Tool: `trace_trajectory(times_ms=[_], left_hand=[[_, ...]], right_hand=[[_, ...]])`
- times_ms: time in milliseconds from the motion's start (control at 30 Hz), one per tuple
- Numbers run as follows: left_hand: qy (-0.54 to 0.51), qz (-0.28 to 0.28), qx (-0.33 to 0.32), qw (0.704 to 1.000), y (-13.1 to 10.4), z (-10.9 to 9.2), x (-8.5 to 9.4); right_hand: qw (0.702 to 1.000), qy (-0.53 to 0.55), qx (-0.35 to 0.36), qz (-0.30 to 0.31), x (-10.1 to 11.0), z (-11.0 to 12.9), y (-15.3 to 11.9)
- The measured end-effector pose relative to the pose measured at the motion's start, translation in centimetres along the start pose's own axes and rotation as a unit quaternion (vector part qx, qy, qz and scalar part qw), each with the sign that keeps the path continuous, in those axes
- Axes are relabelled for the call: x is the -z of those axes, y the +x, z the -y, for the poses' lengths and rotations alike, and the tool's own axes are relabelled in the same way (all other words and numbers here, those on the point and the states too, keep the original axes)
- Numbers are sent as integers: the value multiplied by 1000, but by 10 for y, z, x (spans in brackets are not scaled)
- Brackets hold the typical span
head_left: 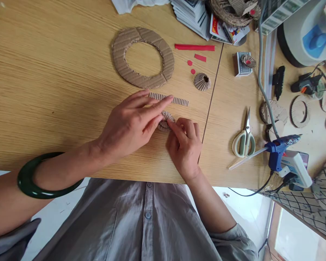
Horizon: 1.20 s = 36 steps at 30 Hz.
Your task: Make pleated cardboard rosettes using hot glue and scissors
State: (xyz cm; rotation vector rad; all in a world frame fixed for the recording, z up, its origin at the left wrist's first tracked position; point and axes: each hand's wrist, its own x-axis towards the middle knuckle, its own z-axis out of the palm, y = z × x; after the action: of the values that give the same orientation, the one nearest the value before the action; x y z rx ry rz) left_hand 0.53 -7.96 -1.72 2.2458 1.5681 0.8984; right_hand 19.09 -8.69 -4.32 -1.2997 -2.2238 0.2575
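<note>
A small pleated rosette of corrugated cardboard [166, 119] lies on the table between my hands. My left hand [132, 117] has its fingers stretched out above a narrow corrugated cardboard strip [181, 101], its thumb tip at the rosette's left edge. My right hand [186, 145] is closed, fingers curled, with its fingertips pressed on the rosette's middle and right side. Beyond them lies a flat cardboard ring [119, 54]. A second pleated piece, a cone shape [201, 84], stands to the right, near two red paper dots [189, 63].
Red paper strips [194, 47] lie at the back. On the right are scissors [243, 141], a blue glue gun [277, 152] with its cord, a small box [243, 65] bearing a rosette, and cardboard rings [293, 110]. Stacked cards [191, 20] stand at the far edge.
</note>
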Motion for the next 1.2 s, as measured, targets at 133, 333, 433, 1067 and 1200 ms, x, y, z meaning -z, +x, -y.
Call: trace_trajectory(times_ms=[133,333,433,1067,1200], left_hand=[[-46,-54,25,997,4,2,7],[-27,-38,-8,999,-4,5,-5],[-25,-21,3,999,-6,6,-13],[9,27,24,999,5,19,-11],[-28,31,20,999,1,29,-17]], right_hand=[[1000,11,-8,27,-1,-1,-1],[999,3,-19,40,1,0,-3],[999,13,-20,30,2,0,-2],[1000,-13,-17,6,5,1,-8],[994,-83,31,64,5,5,-8]])
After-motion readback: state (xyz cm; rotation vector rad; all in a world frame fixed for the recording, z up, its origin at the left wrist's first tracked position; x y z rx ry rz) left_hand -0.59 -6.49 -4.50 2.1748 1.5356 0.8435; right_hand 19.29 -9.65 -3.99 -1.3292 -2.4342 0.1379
